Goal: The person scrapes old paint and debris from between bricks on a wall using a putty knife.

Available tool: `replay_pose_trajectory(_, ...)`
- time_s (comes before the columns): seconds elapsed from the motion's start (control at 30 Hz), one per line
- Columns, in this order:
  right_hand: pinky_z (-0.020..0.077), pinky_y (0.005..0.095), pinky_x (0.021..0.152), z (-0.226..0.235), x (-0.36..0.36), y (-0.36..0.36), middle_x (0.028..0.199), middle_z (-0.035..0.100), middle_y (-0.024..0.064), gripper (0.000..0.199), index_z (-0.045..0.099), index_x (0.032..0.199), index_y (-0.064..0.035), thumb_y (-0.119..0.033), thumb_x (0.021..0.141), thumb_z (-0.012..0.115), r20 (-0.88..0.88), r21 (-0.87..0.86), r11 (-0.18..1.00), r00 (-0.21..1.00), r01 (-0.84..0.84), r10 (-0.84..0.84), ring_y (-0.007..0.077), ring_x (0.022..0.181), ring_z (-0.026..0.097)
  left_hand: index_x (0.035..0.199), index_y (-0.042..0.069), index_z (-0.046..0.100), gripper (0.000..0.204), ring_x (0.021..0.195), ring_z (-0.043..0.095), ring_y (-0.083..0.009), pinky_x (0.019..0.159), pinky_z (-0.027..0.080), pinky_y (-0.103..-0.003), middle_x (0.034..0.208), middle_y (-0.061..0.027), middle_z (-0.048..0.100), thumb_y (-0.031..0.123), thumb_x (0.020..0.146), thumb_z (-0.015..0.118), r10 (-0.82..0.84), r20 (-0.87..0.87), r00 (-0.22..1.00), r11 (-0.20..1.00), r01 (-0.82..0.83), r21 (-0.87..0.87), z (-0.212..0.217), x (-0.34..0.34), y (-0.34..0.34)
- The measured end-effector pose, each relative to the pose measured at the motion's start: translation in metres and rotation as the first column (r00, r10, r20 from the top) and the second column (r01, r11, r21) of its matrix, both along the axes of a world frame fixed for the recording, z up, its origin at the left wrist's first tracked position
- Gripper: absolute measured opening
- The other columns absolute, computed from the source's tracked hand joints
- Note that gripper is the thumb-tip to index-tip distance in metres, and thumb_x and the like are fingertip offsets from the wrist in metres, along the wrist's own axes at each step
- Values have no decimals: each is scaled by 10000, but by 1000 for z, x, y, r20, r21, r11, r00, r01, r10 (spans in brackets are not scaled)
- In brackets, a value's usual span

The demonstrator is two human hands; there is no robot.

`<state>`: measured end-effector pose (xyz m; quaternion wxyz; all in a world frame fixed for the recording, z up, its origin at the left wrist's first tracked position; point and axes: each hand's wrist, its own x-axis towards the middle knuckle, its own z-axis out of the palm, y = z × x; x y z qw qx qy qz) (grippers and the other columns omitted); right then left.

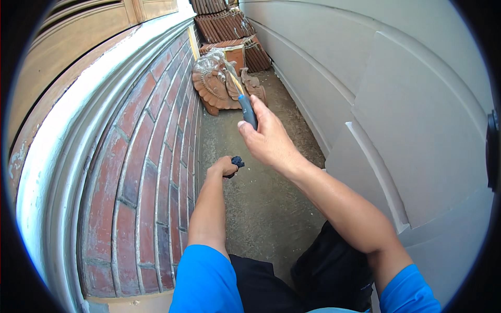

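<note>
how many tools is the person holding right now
2. The right hand holds up a blue-handled tool, its thin blade pointing away toward the far end of the passage. The left hand grips a small dark object down by the brick wall; its kind is unclear.

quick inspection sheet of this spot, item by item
surface: grey concrete floor of a narrow passage, bare in the middle
job's things: blue-handled tool with a thin metal blade, raised; small dark object, kind unclear
clutter: carved terracotta ornament and stacked roof tiles at the far end
grippers: right hand shut on the tool; left hand shut on the dark object, near the brick wall
cables: nothing seen
surroundings: brick wall to the left, pale panelled wall to the right
</note>
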<state>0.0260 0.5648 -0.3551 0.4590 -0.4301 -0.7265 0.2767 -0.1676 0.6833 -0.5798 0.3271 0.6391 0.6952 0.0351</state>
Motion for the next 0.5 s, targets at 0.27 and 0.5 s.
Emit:
replay_pose_trajectory(0.27,425,467,950,-100,24,53,1116,546,327,654,298,1392,113,-145,824,496,340,-100,995,939,-12,46,440,1087,545,1156,25,622,426,832,682,-294,753,525,-387,935,-191,690,257,798,630,-93,-84,992,948,114,296,-5,-25,-2)
replay_pose_trajectory(0.5,432,487,912,-122,35,57,1081,586,316,461,463,1221,73,-173,833,491,244,-153,987,970,40,-2,440,1055,573,1270,79,580,518,1147,588,-335,980,471,-406,1199,-209,626,177,765,638,-50,-171,984,985,76,152,2,-28,-12)
